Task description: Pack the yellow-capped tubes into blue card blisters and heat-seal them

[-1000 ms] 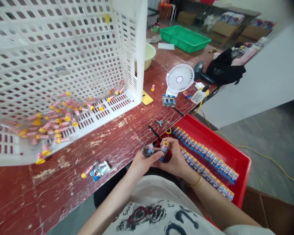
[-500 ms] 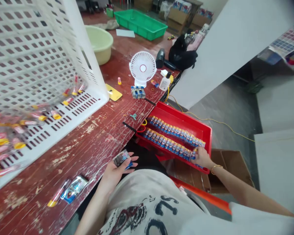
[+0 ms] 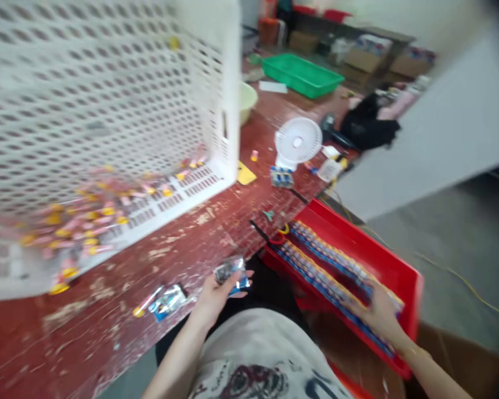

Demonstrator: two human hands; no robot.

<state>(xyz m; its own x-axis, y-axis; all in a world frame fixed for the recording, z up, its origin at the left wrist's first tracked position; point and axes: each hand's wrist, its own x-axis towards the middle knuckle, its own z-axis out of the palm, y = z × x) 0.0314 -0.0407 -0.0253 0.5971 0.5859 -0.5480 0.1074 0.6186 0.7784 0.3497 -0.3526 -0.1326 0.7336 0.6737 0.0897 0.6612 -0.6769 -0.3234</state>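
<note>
My left hand (image 3: 219, 291) is closed around a few small silver-and-blue packets (image 3: 229, 270) at the table's front edge, thumb on top. My right hand (image 3: 380, 316) is over the near end of the red tray (image 3: 407, 288), touching or just above the packets there. Motion smears its fingers, so its grip cannot be made out. Inside the tray run two long rows of small blue-and-yellow packets (image 3: 316, 271), standing closely side by side. On the table left of my left hand lie a silver-blue packet (image 3: 169, 302) and a pink tube with a yellow cap (image 3: 147, 303).
A large white basket (image 3: 216, 188) holding several yellow-capped tubes (image 3: 93, 219) stands on the left. Behind are a white fan (image 3: 298, 142), a bundle of packets (image 3: 281, 177), a clear bottle (image 3: 329, 170) and a green tray (image 3: 301, 77). A yellow cord (image 3: 461, 272) crosses the floor.
The view has swung left, so everything sits further right. My right hand has shifted from the tray's near end slightly back along the rows. My left hand still holds its packets.
</note>
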